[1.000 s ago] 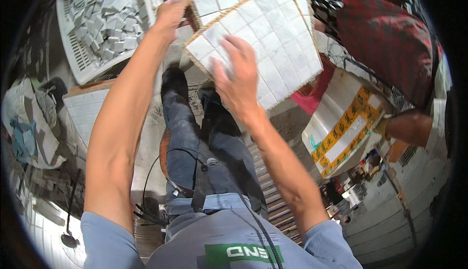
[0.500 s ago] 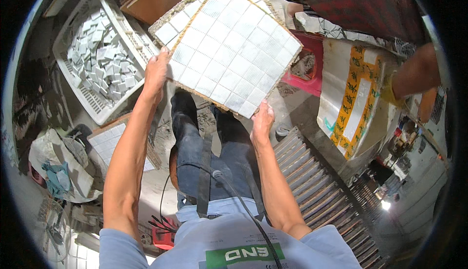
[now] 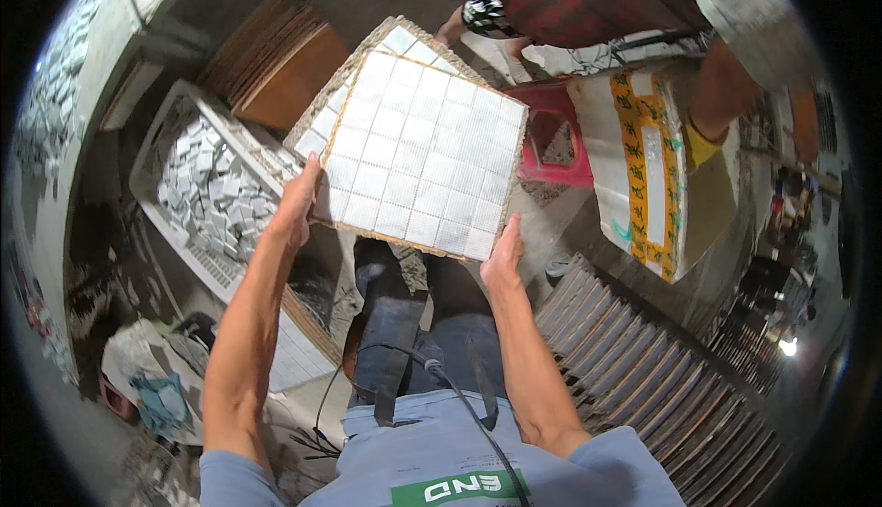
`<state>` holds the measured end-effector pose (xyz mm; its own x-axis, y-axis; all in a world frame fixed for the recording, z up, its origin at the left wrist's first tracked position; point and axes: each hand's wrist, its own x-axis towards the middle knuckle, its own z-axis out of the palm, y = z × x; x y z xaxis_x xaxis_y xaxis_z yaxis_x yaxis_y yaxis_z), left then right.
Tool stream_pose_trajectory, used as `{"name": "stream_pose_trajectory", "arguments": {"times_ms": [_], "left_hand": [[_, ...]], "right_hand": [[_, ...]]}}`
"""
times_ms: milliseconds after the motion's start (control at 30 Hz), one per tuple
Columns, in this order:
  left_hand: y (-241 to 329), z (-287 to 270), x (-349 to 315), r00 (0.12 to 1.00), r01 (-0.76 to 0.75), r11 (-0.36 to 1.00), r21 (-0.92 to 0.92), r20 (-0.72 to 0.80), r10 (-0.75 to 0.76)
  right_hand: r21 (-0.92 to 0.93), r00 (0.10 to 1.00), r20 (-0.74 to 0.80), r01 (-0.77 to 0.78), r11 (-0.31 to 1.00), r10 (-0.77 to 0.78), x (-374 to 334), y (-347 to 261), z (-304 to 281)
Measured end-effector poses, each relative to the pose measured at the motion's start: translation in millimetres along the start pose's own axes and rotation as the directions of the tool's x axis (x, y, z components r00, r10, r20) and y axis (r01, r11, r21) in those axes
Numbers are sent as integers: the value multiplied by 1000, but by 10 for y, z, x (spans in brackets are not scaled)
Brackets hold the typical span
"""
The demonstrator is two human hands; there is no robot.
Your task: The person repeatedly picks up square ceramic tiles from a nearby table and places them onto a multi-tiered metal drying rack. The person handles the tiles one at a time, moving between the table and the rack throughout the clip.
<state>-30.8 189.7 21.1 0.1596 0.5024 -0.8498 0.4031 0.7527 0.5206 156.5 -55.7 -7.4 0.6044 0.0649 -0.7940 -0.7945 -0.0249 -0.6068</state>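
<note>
A square board of white mosaic tiles point(image 3: 423, 149), laid in a grid with brownish edges, is held up in front of me between both hands. My left hand point(image 3: 299, 197) is closed on its left edge, near the lower-left corner. At the lower-right corner my right hand point(image 3: 503, 254) is closed on the edge, fingers partly hidden by the board. Beneath the held board, a second tiled board point(image 3: 317, 129) shows along the upper left. Whether the two boards touch I cannot tell.
Loose white tiles fill a plastic crate point(image 3: 204, 264) at left. Brown boards point(image 3: 285, 61) stand behind it. A slatted rack point(image 3: 634, 351) lies lower right. A red plastic stool point(image 3: 579, 163), a taped foam box point(image 3: 614, 185) and a co-worker's arm point(image 3: 721, 94) are at right.
The held board has turned counterclockwise and sits lower in the picture, still between both hands. The surroundings have shifted with my view. The co-worker's arm has moved slightly left in the picture.
</note>
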Motion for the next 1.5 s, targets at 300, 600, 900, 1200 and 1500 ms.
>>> {"name": "stream_pose_trajectory", "arguments": {"times_ms": [300,600,900,1200,1500], "left_hand": [[-188,160,166,988,-145,934,-326,-97,120],[-370,249,-1306,987,-84,995,-51,-145,76],[-943,1034,-2851,866,-483,768,421,357,349],[-1430,1708,-3762,-20,-976,190,-107,911,411],[-1361,2136,-4896,-485,-820,256,-512,859,163]], "right_hand": [[55,973,-228,42,998,-28,-68,-26,98],[-72,784,-591,184,980,-190,-1655,-18,-867],[-728,307,-571,239,643,-761,-2917,550,-2606],[-530,18,-807,419,737,-590,-4470,597,-3471],[-563,-328,-765,-79,823,-555,-5481,1049,-3245]]}}
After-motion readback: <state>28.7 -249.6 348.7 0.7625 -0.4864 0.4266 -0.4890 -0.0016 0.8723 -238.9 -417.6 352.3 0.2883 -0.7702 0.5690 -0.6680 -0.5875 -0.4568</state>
